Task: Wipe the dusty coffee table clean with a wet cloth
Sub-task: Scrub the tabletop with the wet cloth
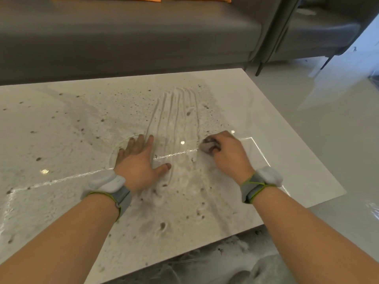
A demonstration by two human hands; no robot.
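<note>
Fingers of the right hand curl round a small grey cloth, pressed on the dusty coffee table. Left hand lies flat, fingers spread, beside wiped streaks running ahead between both hands. Grey sofa stands beyond them.

No writing, label, brand, number or sign can be read anywhere in this view.
</note>
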